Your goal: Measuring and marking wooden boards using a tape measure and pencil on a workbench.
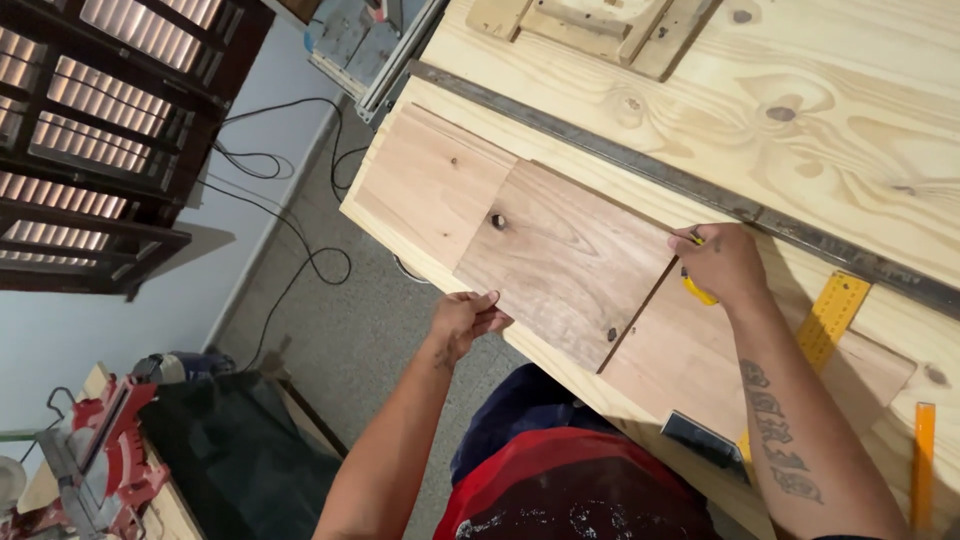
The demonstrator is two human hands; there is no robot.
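Head view: the left hand [466, 318] pinches the near edge of a wooden board [565, 262] lying on the desk [850, 130], steadying it, while the right hand [722, 265], fingers closed on a yellow pencil [697, 290], rests at its far corner.

A single head-worn camera looks steeply down and slightly left, close over the workbench [600, 90]. The view is tilted, taking in the bench edge and the floor [330, 330] beside it.
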